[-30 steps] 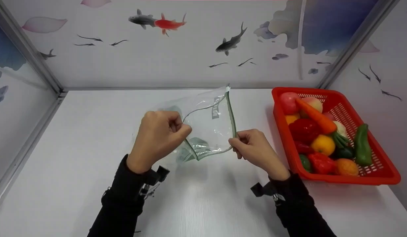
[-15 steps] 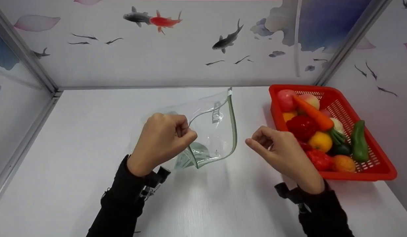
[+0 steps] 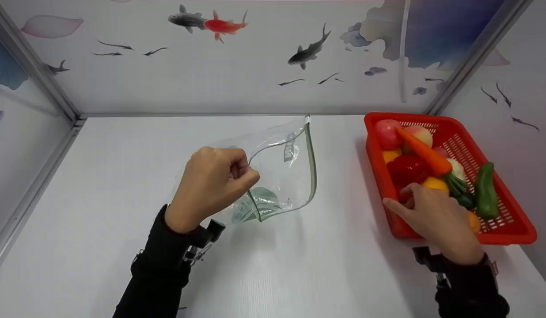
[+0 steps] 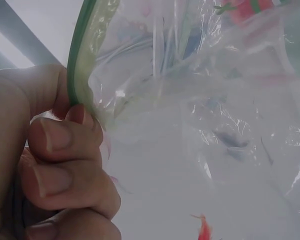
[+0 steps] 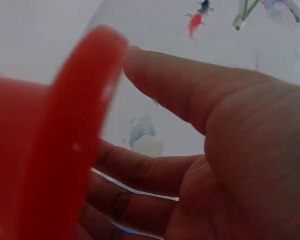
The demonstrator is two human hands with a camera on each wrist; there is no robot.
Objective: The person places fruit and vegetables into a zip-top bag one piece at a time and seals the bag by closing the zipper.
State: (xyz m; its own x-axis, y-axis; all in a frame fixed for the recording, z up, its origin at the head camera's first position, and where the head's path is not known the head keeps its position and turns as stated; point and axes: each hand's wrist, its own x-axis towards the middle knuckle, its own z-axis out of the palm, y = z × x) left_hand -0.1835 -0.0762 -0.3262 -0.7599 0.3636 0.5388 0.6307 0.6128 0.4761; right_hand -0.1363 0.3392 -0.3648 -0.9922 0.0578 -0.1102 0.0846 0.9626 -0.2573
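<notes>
A clear zip bag point(image 3: 279, 163) with green edging stands with its mouth spread toward the right. My left hand point(image 3: 211, 183) pinches the near-left edge of that mouth; in the left wrist view the green zip strip point(image 4: 79, 55) runs into the curled fingers point(image 4: 55, 132). My right hand point(image 3: 436, 216) is over the near-left side of a red basket point(image 3: 511, 236). In the right wrist view the thumb point(image 5: 165, 80) is at the basket's rim point(image 5: 72, 135), apart from the other fingers, whose tips pass behind the rim and are hidden.
The basket holds a carrot point(image 3: 425, 152), a green pepper point(image 3: 486, 192), a red bell pepper point(image 3: 407, 170), pinkish fruit point(image 3: 388, 134) and several other fruits and vegetables. Walls with painted fish point(image 3: 308, 51) border the white table point(image 3: 277, 269).
My right hand has let go of the bag's right edge and moved right to the basket. The left hand keeps its pinch on the bag, which still stands spread.
</notes>
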